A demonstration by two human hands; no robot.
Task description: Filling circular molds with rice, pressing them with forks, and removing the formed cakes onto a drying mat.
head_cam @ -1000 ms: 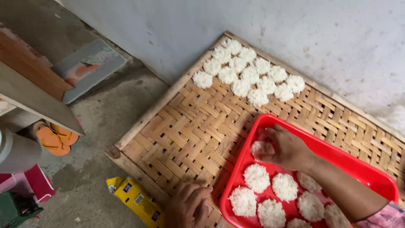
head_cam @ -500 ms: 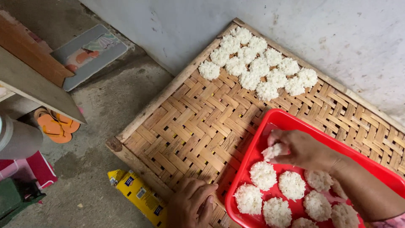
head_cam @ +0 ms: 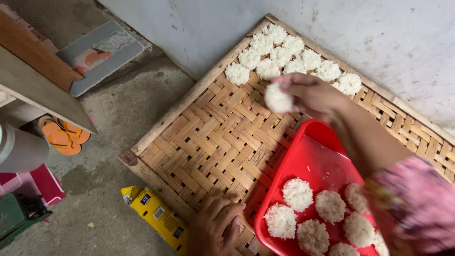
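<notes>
A tan woven bamboo mat point(head_cam: 208, 142) with a criss-cross basket pattern fills the middle of the frame. White rice cakes point(head_cam: 284, 52) sit on it at upper centre. A bright red tray point(head_cam: 308, 161) at lower right holds more white cakes point(head_cam: 297, 193). A pink patterned sleeve point(head_cam: 417, 208) shows at the right edge. A yellow packet point(head_cam: 156, 215) with blue marks lies at lower centre. Orange sandals point(head_cam: 64, 137) sit at left on the grey concrete floor point(head_cam: 123, 109). The wall point(head_cam: 379, 33) at upper right is pale grey.
</notes>
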